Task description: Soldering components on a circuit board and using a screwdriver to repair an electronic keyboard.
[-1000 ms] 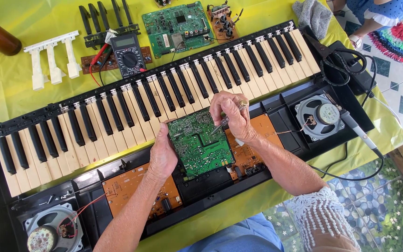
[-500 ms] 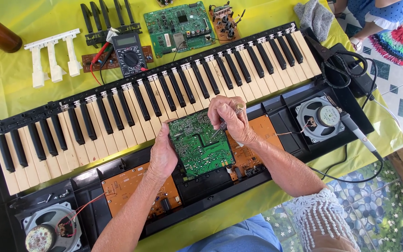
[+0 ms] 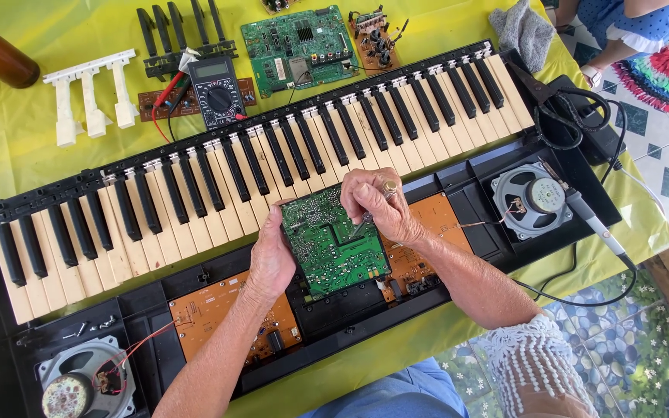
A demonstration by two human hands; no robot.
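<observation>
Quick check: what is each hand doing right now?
Left hand: gripping the left edge of the green board, steadying it.
Right hand: closed on a small screwdriver, tip on the board.

1. The left hand grips the left edge of a green board over the opened keyboard.
2. The right hand presses a screwdriver onto the board.
3. A multimeter lies beyond the keys.
4. A speaker sits at the right.

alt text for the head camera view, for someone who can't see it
A person's left hand steadies a green circuit board over an opened keyboard while the right hand works a screwdriver on it. A multimeter lies behind.
</observation>
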